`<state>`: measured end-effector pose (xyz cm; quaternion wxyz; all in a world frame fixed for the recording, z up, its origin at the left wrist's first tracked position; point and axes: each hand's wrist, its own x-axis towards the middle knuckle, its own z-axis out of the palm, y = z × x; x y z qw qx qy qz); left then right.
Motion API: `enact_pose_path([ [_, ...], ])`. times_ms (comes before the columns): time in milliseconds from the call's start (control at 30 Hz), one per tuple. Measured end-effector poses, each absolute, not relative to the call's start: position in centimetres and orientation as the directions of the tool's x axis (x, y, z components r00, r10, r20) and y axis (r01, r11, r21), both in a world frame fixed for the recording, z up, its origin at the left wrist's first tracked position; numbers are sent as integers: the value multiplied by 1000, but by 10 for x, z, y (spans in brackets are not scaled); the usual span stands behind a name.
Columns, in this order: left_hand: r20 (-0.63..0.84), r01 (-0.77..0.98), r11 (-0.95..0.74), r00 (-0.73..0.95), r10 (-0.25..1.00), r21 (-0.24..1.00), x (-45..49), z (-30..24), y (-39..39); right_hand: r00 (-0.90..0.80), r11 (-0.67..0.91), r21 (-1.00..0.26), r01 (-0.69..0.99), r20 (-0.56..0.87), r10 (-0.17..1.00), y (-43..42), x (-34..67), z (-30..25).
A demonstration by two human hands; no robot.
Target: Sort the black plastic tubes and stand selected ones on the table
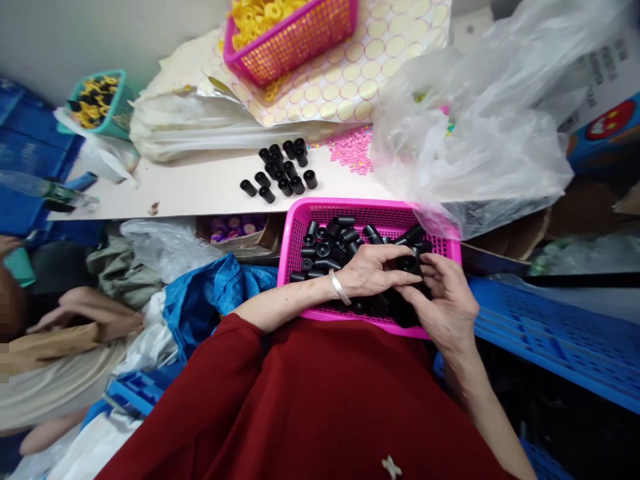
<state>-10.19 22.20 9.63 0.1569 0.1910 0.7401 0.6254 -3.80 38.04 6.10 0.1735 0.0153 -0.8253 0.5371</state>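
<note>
Over a pink plastic basket [287, 248] full of short black plastic tubes [323, 250], my two hands meet. My left hand [367, 270], with a silver bracelet at its wrist, has its fingers closed around one side of a black tube [409, 262]. Curled against the other side of that tube is my right hand [447, 300], its thumb reaching under toward the left fingers. The fingers partly cover the tube, and dark pieces below merge with it. Beyond the basket, a group of similar black tubes [285, 170] stands upright on the white table [195, 187].
Small pink pieces [353, 148] lie beside a clear plastic bag [480, 120]. A pink basket of yellow parts [295, 50] stands at the back; a green basket [120, 100] is farther left. Blue crates [555, 340] stand at right. Another person's leg [95, 310] shows at left.
</note>
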Motion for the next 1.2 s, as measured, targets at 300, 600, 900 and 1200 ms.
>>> enact_pose_path([
  [300,255,75,429,-889,-380,900,-153,113,98,-905,487,-855,-178,337,260,394,-43,55],
  [600,202,-158,599,-849,-488,785,-185,64,39,-925,500,-836,-224,345,162,387,-54,52],
  [900,294,-106,688,-850,-438,718,-216,51,45,-943,486,-849,-208,307,132,388,-52,44],
  [1200,253,-224,892,-906,-339,393,-254,63,58,-947,463,-864,-200,292,135,384,-55,49],
])
